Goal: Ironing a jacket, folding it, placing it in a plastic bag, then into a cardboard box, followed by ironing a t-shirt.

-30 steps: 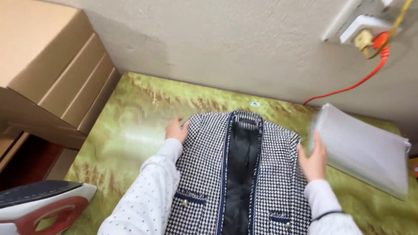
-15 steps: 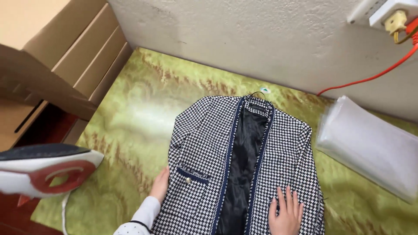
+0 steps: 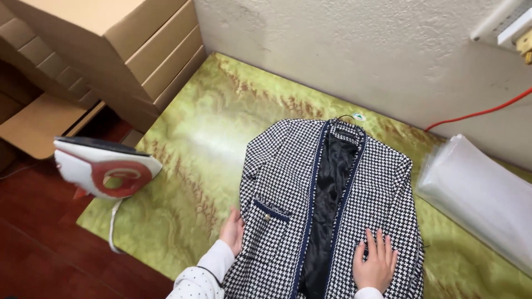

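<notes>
Head view: my left hand (image 3: pixel 233 231) rests flat, fingers spread, on the near left edge of the checked jacket (image 3: pixel 332 205), which lies open-fronted on the green mat (image 3: pixel 194 138); my right hand (image 3: pixel 377 263) presses flat on its near right panel. Smoothing seems begun, the iron (image 3: pixel 105 169) untouched. A second ago both hands were at the shoulders.

A white and red iron (image 3: pixel 105 171) stands at the left edge of the green surface (image 3: pixel 194 144). Brown boxes (image 3: pixel 111 50) sit stacked behind it. A clear plastic bag (image 3: pixel 482 194) lies on the right. An orange cord (image 3: pixel 476 113) runs along the wall (image 3: pixel 360 50).
</notes>
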